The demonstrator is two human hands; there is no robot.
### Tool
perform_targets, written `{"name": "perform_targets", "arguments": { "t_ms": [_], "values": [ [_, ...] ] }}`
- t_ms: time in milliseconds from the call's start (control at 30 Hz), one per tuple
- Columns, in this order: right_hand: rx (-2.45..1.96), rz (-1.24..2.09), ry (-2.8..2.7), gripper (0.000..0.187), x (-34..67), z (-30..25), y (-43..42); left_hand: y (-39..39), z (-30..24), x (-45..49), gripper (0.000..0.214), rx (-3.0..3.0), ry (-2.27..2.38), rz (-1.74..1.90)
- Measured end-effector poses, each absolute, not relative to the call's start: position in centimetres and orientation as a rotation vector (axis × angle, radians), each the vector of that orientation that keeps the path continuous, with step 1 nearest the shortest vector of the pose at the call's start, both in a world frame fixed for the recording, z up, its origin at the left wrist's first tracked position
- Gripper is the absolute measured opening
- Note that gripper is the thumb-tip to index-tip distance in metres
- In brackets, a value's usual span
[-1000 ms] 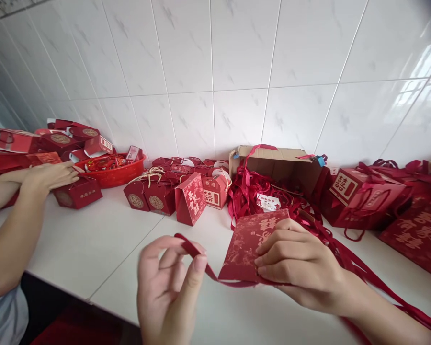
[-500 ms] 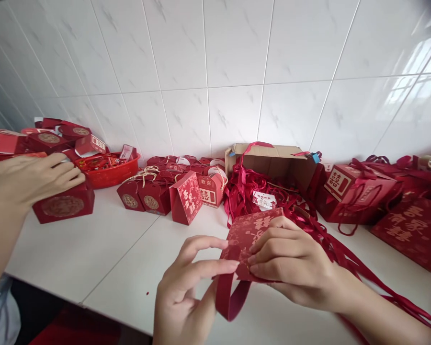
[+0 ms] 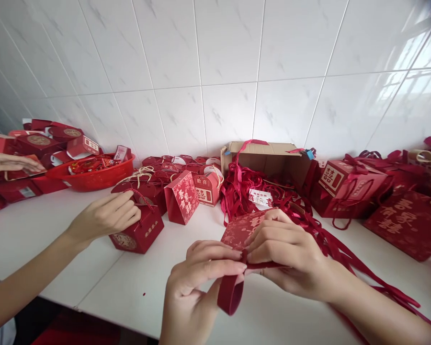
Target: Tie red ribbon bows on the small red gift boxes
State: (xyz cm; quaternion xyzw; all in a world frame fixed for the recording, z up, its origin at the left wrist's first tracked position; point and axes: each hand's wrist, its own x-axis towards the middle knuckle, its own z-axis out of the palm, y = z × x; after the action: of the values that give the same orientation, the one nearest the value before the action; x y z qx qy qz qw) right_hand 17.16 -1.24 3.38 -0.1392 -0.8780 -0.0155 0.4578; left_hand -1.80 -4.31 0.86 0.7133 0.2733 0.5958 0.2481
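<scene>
Pinching a dark red ribbon point(image 3: 230, 294) in the left hand point(image 3: 201, 282), thumb and fingertips closed on it at the lower edge of a flat red paper bag point(image 3: 239, 230). Clamping that bag from above with the right hand point(image 3: 283, 254), low over the white counter point(image 3: 50, 230); perhaps gripping the ribbon there too, hard to tell behind the knuckles. Meeting fingertip to fingertip, both hands together. Letting the ribbon hang in a loop beneath. Further left, seen resting on a small red gift box point(image 3: 138, 235): a co-worker's hand point(image 3: 104, 215). Behind, spilling from a tipped cardboard box point(image 3: 269, 155): a tangle of ribbons point(image 3: 244, 187).
</scene>
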Motion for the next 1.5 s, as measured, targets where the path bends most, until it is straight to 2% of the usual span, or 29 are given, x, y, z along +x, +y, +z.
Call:
{"name": "perform_targets", "arguments": {
  "t_ms": [233,333,533,967,1233,1500],
  "values": [
    [-0.381,-0.178,-2.139,0.003,17.3,2.8,-1.1,-3.8,0.5,-1.9,0.024,2.011,0.756,1.576],
    [-0.381,-0.173,-2.119,0.011,17.2,2.9,-1.3,-4.1,0.4,-2.0,0.028,2.121,0.698,1.563],
    [-0.375,-0.212,-2.087,0.008,16.9,3.2,-1.6,-5.2,0.9,-1.7,0.035,1.938,0.815,1.596],
    [-0.375,-0.263,-2.028,0.007,16.9,3.2,-2.0,-4.1,0.2,-2.4,0.035,2.276,0.795,1.568],
    [-0.402,-0.077,-2.054,0.007,16.3,2.9,-1.6,-3.1,-0.7,-3.4,0.039,2.385,0.720,1.647],
    [-0.469,0.174,-2.040,0.016,16.1,2.5,-1.3,-3.1,-0.8,-3.2,0.036,2.396,0.819,1.700]
  ]
}}
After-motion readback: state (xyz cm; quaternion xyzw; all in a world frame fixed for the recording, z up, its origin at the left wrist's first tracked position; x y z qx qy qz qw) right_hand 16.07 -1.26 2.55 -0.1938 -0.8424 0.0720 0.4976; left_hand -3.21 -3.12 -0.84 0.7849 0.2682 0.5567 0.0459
